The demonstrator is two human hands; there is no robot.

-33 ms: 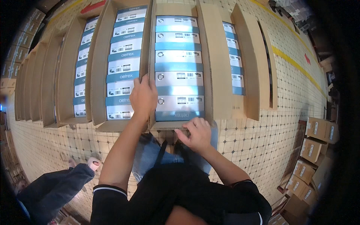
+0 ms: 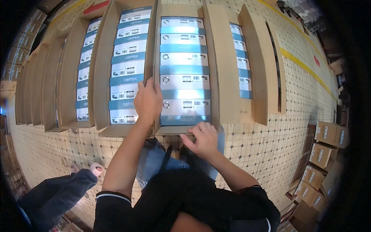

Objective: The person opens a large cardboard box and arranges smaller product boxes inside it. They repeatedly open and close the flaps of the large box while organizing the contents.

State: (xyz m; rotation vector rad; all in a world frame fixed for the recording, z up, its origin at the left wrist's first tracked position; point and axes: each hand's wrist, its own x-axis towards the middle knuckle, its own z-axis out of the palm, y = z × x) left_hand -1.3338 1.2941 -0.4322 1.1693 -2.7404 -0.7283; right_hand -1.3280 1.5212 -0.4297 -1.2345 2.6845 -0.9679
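Observation:
Right in front of me stands an open brown cardboard carton [image 2: 215,91]. A column of white and teal shoeboxes [image 2: 184,82] fills it, their labelled ends facing up. My left hand [image 2: 148,101] has its fingers wrapped over the top of its left wall, where the neighbouring carton [image 2: 101,77] stands close alongside. That neighbour also holds a column of similar shoeboxes [image 2: 128,68]. At the near edge of the middle carton, my right hand [image 2: 203,139] rests with fingers bent over the rim and thumb on my side. Some of its fingertips are hard to make out.
More open cartons [image 2: 69,85] run in a row to the left, and another carton [image 2: 259,77] with shoeboxes stands to the right. Closed boxes [image 2: 331,133] are stacked at far right. Another person's leg [image 2: 63,193] shows at lower left. Yellow lines [image 2: 305,71] mark the tiled floor.

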